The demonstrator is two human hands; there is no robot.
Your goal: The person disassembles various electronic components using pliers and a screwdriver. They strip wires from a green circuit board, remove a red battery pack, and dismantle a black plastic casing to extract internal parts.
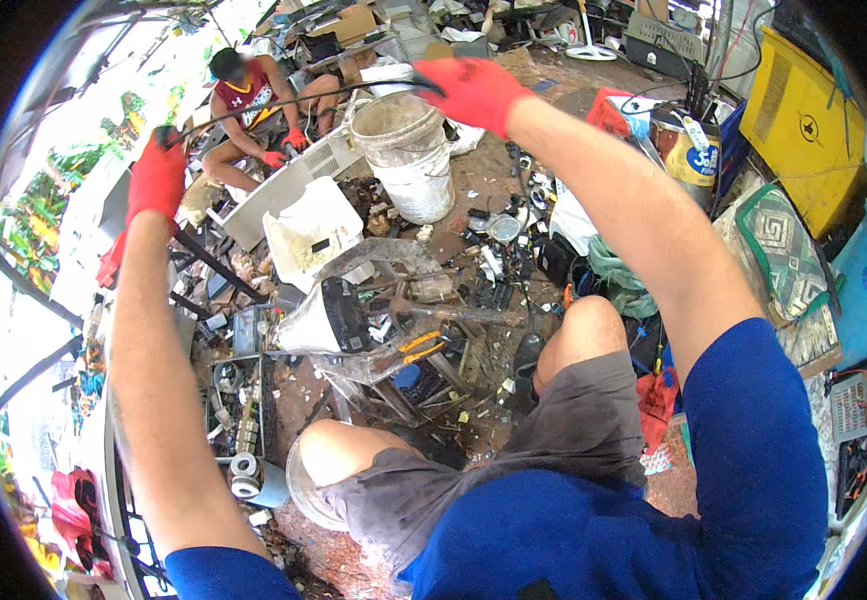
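Note:
Both my arms are raised and spread, with a thin dark cable (254,112) stretched between my red-gloved hands. My left hand (158,180) is closed around one end at the upper left. At the top centre, my right hand (476,92) grips the other end. Below the cable, a dirty white bucket (422,185) stands on the floor. Nearer me, a low work stand holds a hammer (464,314), an orange-handled hand tool (421,347) and a white and black part (322,318).
Another person (254,105) in red gloves sits at the upper left, near a long pale panel (279,180). A white plastic tub (289,228) lies before the bucket. Scrap litters the floor. At right are a yellow case (804,120) and a patterned cushion (776,245).

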